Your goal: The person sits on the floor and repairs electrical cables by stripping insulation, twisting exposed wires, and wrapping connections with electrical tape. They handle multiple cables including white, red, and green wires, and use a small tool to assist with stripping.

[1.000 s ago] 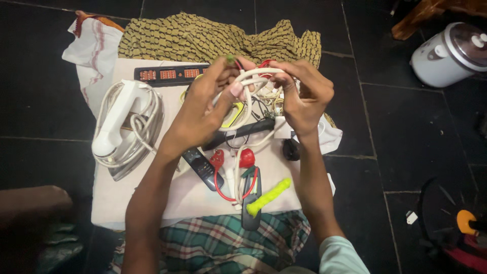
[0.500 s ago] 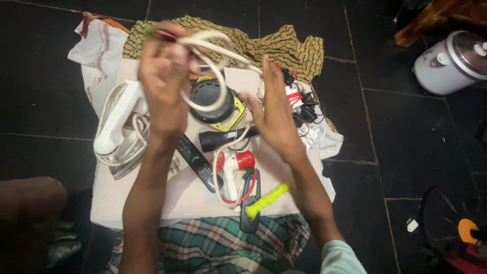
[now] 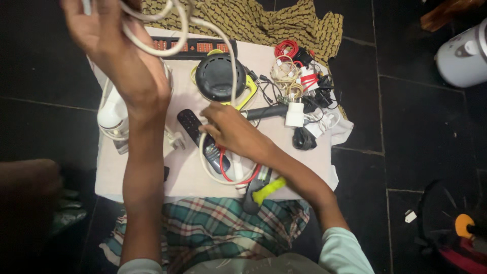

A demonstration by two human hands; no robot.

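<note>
Seen from the head camera, the person's left hand (image 3: 109,38) is raised near the top left of the frame, fingers curled around loops of a white cable (image 3: 223,76). The cable runs from that hand in an arc down past a round black device (image 3: 219,76) to the right hand (image 3: 231,133), which rests low over the white cloth (image 3: 182,175) that covers the low bench. The right hand's fingers pinch the cable where it curves into a loop lying on the cloth. Just beside that hand, to its left, lies a black remote control (image 3: 195,127), and partly under it a red cable (image 3: 238,177). Below them sit a yellow-green tool handle (image 3: 269,189) and a dark tool next to it. A white clothes iron (image 3: 112,116) lies behind the left forearm. A black power strip with orange switches (image 3: 195,46) lies along the far edge of the cloth. To the right is a tangle of chargers and cables (image 3: 302,91). A white rice cooker (image 3: 464,56) stands on the dark tiled floor at the upper right.
</note>
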